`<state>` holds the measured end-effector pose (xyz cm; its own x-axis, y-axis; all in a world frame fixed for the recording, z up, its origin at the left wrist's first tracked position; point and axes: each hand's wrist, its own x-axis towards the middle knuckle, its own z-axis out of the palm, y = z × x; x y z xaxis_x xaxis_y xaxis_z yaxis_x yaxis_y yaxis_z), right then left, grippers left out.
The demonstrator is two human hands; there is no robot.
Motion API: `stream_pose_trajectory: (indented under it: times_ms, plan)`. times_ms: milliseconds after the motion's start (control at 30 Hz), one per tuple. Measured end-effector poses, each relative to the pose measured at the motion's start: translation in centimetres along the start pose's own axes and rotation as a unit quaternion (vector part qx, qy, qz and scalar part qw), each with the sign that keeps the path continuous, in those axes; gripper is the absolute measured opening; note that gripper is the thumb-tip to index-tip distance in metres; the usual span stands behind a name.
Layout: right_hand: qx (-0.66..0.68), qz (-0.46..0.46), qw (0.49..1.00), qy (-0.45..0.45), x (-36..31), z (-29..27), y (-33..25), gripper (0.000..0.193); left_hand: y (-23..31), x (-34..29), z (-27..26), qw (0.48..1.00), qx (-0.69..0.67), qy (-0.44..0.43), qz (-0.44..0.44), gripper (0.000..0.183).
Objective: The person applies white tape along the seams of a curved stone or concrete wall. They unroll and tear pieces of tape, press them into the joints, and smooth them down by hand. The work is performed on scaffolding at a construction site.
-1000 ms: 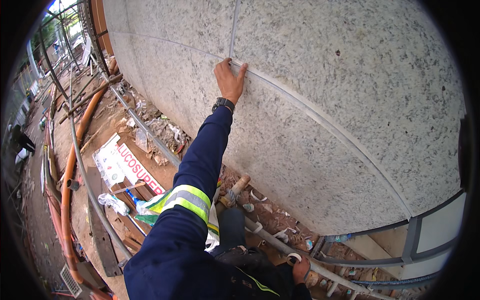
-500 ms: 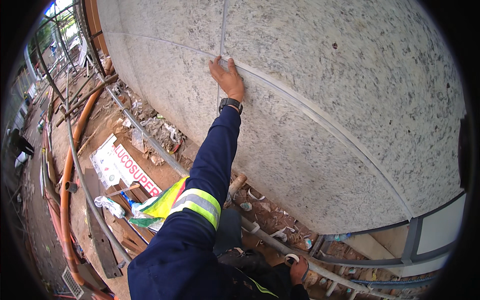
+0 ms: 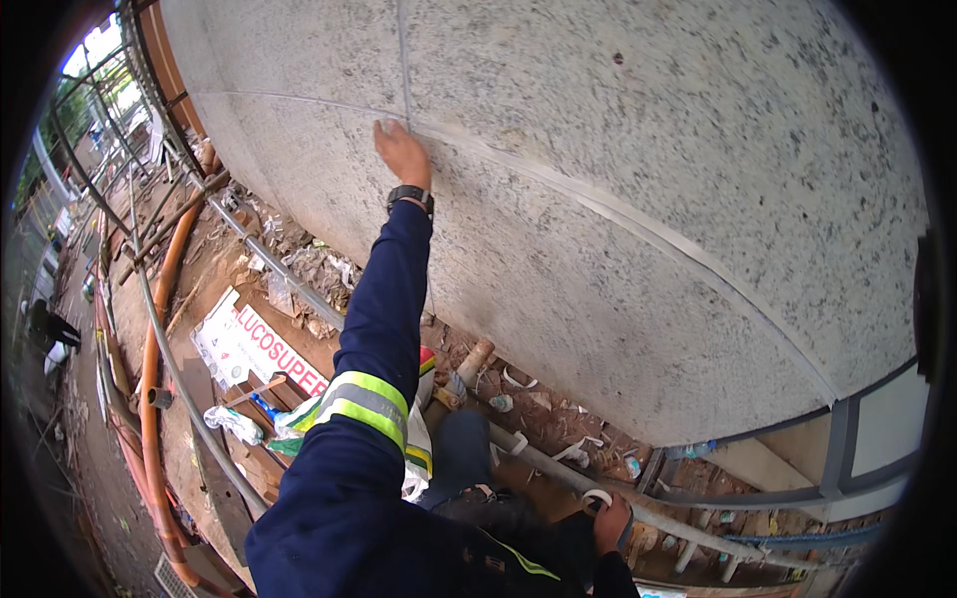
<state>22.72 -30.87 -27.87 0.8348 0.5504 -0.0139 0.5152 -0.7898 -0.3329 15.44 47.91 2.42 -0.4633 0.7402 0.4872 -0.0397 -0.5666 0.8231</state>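
My left hand reaches up to a speckled grey stone-look wall panel. Its fingertips touch the spot where an upright joint meets a long crosswise joint; the fingers look extended and nothing shows in them. A pale strip, resembling masking tape, follows the crosswise joint down to the right. Low beside my body, my right hand grips a roll of tape whose pale ring faces up. Part of that hand's fingers is hidden behind the roll.
A metal scaffold pipe crosses between me and the wall. Rubble lies along the wall's foot. On the left are a printed white board, a crumpled white cloth, an orange pipe and scaffold poles. A grey metal frame stands right.
My left hand has shifted slightly left and down in the view, staying by the joints, with its fingers closer together. My right hand and the tape roll appear slightly higher and farther right.
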Motion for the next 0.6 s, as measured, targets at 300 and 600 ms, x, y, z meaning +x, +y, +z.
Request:
stream_pose_trajectory:
  times_ms: [300,600]
  plan:
    - [-0.007,0.028,0.999,0.046,-1.5,-0.2,0.3,0.019,13.3,-15.8,-8.1,0.935,-0.197,-0.288,-0.071,0.042]
    - [0.079,0.051,0.994,0.054,-1.4,-1.3,-0.1,0.013,22.1,-31.2,-6.7,0.842,-0.058,-0.525,0.107,0.038]
